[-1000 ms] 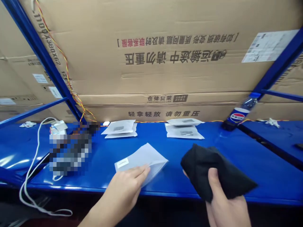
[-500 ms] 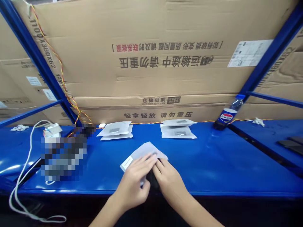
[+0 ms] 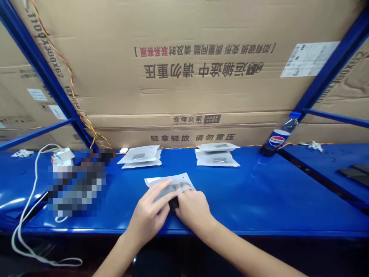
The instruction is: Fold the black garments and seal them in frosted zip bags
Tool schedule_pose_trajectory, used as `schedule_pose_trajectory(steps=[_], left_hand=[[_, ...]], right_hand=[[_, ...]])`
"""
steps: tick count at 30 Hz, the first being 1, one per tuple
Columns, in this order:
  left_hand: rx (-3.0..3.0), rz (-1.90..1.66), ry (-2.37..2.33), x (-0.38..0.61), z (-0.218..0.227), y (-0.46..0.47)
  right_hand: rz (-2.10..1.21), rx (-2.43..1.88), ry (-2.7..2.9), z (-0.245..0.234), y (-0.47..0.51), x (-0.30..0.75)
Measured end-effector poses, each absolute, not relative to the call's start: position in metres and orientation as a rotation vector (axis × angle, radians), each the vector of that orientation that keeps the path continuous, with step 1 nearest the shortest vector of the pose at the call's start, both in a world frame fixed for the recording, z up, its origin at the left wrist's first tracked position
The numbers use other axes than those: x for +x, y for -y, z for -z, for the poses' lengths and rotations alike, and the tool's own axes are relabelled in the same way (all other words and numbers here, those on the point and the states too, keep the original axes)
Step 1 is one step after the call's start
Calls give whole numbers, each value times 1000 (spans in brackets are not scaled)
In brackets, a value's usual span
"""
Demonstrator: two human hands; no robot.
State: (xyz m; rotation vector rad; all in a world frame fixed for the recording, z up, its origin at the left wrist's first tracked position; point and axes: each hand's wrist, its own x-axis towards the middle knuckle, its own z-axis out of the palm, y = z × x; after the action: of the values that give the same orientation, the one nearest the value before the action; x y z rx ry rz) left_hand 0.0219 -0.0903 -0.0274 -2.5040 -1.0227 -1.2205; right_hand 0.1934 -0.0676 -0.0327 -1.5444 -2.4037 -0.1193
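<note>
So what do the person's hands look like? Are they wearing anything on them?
The slim left hand and slim right hand are bare, with no gloves, sleeves, watch, rings, cables or markings showing.

1. L hand (image 3: 147, 215): bare, slim long fingers, over front edge of blue steel shelf (image 3: 259, 188).
2. R hand (image 3: 193, 209): bare, same slim shape, also over shelf edge.
3. L forearm (image 3: 113, 256), R forearm (image 3: 245, 250): bare skin, below shelf edge, running out of frame.
</note>
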Motion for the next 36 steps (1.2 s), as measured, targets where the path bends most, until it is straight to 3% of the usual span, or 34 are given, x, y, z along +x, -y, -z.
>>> schedule_pose_trajectory(steps=[6, 12, 14, 22, 29, 36], left_hand=[[-2359, 1231, 1099, 30, 33, 96], [-2338, 1246, 1194, 5, 30, 101], [-2395, 1183, 1146, 0, 32, 105], [-2473, 894, 885, -14, 40, 115], [-2333, 1145, 859, -8, 31, 121], [-2367, 1256, 908, -5, 19, 127]], right_hand=[[234, -1480, 2432, 38, 60, 194], [664, -632, 2345, 48, 62, 241], [745, -576, 2283, 48, 65, 252], [541, -616, 2213, 34, 95, 230], [601, -446, 2075, 41, 86, 195], [521, -364, 2078, 37, 78, 225]])
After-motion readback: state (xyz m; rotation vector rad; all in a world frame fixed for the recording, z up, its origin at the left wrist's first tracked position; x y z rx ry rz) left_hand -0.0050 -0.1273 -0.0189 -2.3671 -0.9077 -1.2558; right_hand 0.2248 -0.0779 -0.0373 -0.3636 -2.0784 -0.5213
